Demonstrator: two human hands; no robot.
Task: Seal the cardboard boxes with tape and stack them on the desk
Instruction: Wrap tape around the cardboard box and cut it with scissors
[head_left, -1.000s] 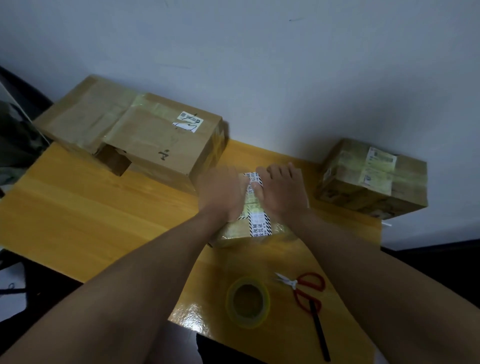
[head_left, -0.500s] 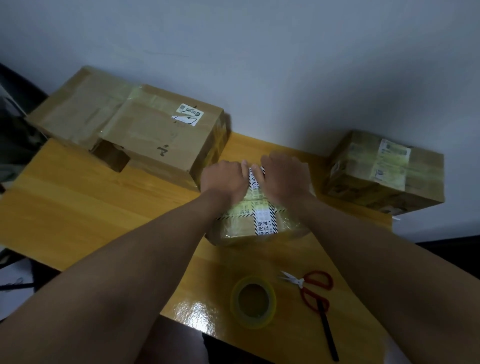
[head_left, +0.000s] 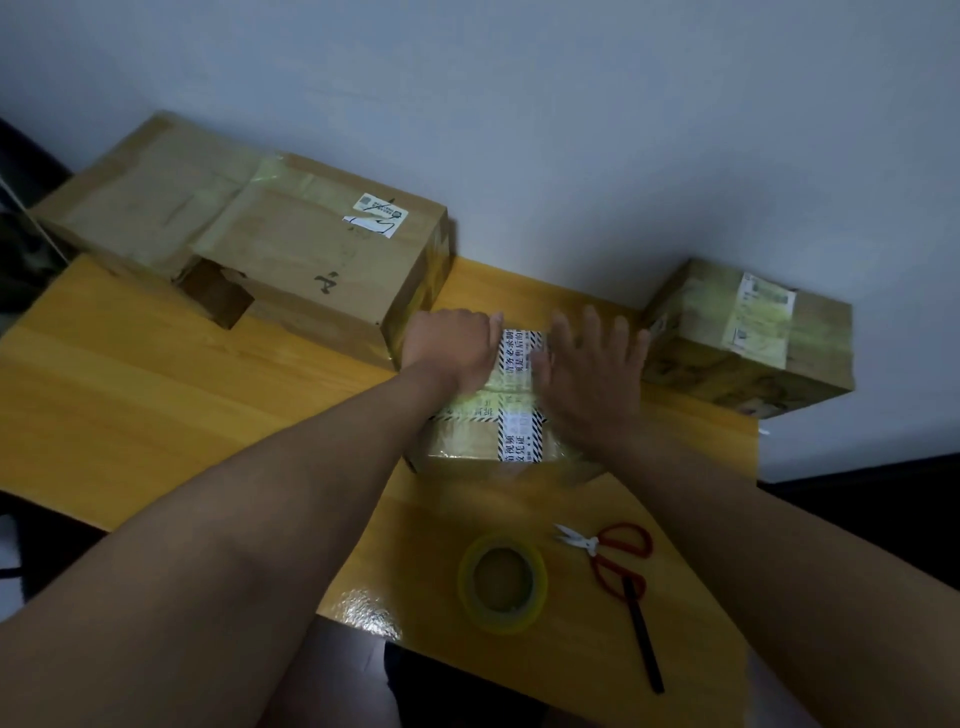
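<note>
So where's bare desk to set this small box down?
Widest bare desk lies left of the small box, in front of the large box. Crowded near-right: tape roll, scissors, pen. A narrow strip fronts the right box.

A small cardboard box (head_left: 498, 415) at the centre of the frame carries a white strip of tape (head_left: 519, 400) with black Chinese characters and striped edges; only a few, such as 视频 and 凭证, are legible. The white stickers on the large box (head_left: 311, 260) at upper left and the box at right (head_left: 748, 332) are too small and blurred to read.
</note>
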